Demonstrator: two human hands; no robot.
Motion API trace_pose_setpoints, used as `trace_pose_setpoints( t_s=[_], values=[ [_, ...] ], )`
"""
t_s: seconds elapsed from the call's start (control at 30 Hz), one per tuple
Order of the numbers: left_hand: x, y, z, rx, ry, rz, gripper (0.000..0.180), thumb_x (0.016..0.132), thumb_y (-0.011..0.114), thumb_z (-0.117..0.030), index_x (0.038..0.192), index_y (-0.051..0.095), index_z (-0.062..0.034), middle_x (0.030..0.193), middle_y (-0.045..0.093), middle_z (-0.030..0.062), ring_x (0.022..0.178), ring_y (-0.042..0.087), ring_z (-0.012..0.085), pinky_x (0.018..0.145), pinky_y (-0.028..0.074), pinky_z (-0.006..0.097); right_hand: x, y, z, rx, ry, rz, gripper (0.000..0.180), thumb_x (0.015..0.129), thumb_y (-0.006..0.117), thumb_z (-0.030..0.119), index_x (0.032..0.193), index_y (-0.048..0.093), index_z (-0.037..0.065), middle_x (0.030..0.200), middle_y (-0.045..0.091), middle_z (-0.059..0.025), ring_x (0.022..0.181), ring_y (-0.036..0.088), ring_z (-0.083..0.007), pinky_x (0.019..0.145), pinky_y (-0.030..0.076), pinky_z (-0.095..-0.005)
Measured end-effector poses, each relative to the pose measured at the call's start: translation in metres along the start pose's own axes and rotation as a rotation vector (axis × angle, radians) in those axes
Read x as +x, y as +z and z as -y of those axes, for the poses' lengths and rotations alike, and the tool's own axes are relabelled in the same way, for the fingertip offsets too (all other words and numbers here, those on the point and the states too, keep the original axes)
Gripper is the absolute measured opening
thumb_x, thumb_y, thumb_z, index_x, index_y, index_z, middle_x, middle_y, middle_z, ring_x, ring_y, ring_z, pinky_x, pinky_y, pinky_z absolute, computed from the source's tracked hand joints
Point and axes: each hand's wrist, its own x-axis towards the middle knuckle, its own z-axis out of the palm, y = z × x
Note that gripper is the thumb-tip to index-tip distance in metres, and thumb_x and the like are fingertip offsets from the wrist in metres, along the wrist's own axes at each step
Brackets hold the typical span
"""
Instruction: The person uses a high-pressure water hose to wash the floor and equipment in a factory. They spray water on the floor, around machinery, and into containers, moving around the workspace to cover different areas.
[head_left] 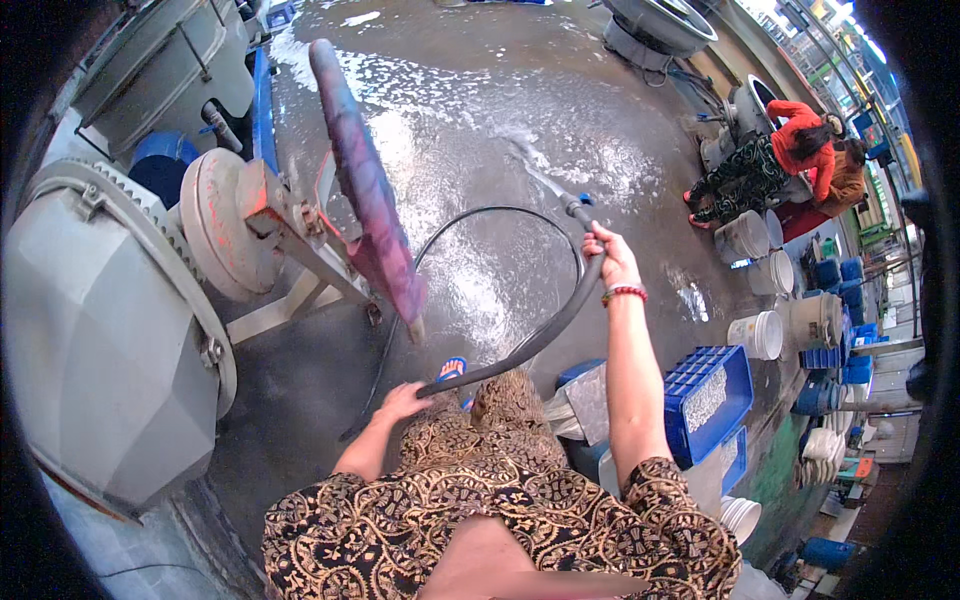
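Water sprays from a black hose (545,335) onto the wet floor (480,100), where white foam spreads. My right hand (613,256), with a red bead bracelet at the wrist, is closed round the hose just behind its nozzle (574,206). The nozzle points away from me, up and left. Lower down, my left hand (404,401) grips the same hose near my thigh. Between the hands the hose bows in a thick curve, and a thinner loop of it lies on the floor ahead.
At left stands a large grey drum machine (120,330) beside a cloth-wrapped lever (365,180). A blue crate (708,405) sits by my right arm, with white buckets (757,335) beyond it. Two people, one in a red top (803,138), bend over at the far right.
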Motion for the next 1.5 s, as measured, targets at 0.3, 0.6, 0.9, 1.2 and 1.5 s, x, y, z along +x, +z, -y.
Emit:
trace_pose_setpoints(
  t_s=[0.3, 0.6, 0.9, 1.2, 1.5],
  values=[
    [0.021, -0.01, -0.02, -0.004, -0.336, -0.255, 0.036, 0.071, 0.066, -0.035, 0.091, 0.062, -0.0046, 0.085, 0.064, 0.019, 0.085, 0.059, 0.0373, 0.072, 0.047, 0.044, 0.114, -0.024, 0.126, 0.1, 0.039, -0.086, 0.018, 0.084, 0.056, 0.004, 0.092, 0.04, -0.001, 0.065, 0.045, -0.0061, 0.044, 0.038, -0.0103, 0.038, 0.035, -0.0191],
    [0.19, -0.061, -0.176, 0.202, -0.451, -0.151, 0.03, 0.071, 0.057, -0.033, 0.08, 0.068, -0.0062, 0.081, 0.063, 0.0231, 0.08, 0.06, 0.0397, 0.075, 0.047, 0.047, 0.243, -0.131, 0.297, 0.098, -0.04, -0.264, 0.015, 0.082, 0.054, 0.004, 0.086, 0.041, -0.001, 0.063, 0.046, -0.0072, 0.044, 0.042, -0.0115, 0.037, 0.036, -0.021],
    [0.322, -0.094, -0.32, 0.24, -0.543, 0.153, 0.026, 0.068, 0.054, -0.019, 0.086, 0.068, -0.0055, 0.086, 0.063, 0.023, 0.086, 0.061, 0.038, 0.078, 0.048, 0.043, 0.298, -0.205, 0.459, 0.078, 0.019, -0.28, 0.017, 0.085, 0.054, 0.012, 0.082, 0.04, 0.002, 0.063, 0.047, -0.0057, 0.043, 0.041, -0.009, 0.038, 0.036, -0.0201],
    [0.412, -0.147, -0.378, 0.225, -0.636, 0.183, 0.032, 0.067, 0.056, -0.022, 0.088, 0.067, -0.0007, 0.091, 0.062, 0.0256, 0.091, 0.059, 0.0386, 0.081, 0.047, 0.044, 0.413, -0.139, 0.537, 0.056, 0.119, -0.184, 0.019, 0.085, 0.055, 0.01, 0.09, 0.038, 0.004, 0.066, 0.048, -0.0063, 0.047, 0.041, -0.0093, 0.036, 0.034, -0.0188],
    [0.543, -0.244, -0.421, 0.272, -0.563, 0.1, 0.032, 0.063, 0.051, -0.018, 0.077, 0.063, 0.0081, 0.083, 0.058, 0.0322, 0.084, 0.059, 0.0438, 0.077, 0.048, 0.046, 0.524, -0.048, 0.631, -0.128, 0.037, -0.1, 0.018, 0.084, 0.057, 0.013, 0.084, 0.042, 0.002, 0.065, 0.048, -0.0049, 0.044, 0.04, -0.0082, 0.036, 0.033, -0.0183]
  ],
)
